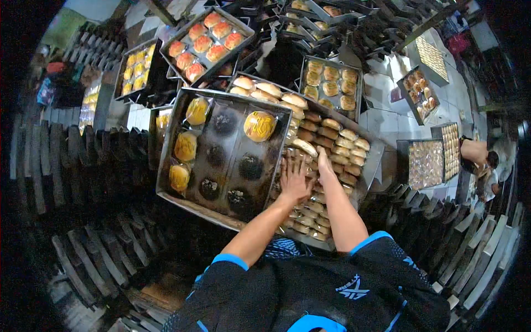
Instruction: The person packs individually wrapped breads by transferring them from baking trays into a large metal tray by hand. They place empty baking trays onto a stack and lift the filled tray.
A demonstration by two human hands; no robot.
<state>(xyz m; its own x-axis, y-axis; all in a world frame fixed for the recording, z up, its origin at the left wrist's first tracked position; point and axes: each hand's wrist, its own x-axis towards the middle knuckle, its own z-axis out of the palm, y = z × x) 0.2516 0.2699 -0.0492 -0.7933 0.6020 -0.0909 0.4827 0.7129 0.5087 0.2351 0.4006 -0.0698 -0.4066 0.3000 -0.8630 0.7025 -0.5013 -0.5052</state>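
Observation:
Rows of wrapped buns (318,213) fill a tray in front of me. My left hand (296,180) lies over these buns with its fingers spread, holding nothing I can see. Beside it, my right hand (326,165) is turned on edge among the rows, and its fingers are mostly hidden. A pale bun (304,146) sits just beyond both hands. To the left, a dark metal tray (224,105) overlaps the bun tray. It carries a few yellow-topped buns (260,126) and several dark round patches.
Several trays stand around: orange-topped buns in a tray (246,34) behind, yellow buns in a tray (119,74) at left, round buns in a tray (359,83) at right. Stacked dark trays (83,157) flank both sides. A person (477,154) is at far right.

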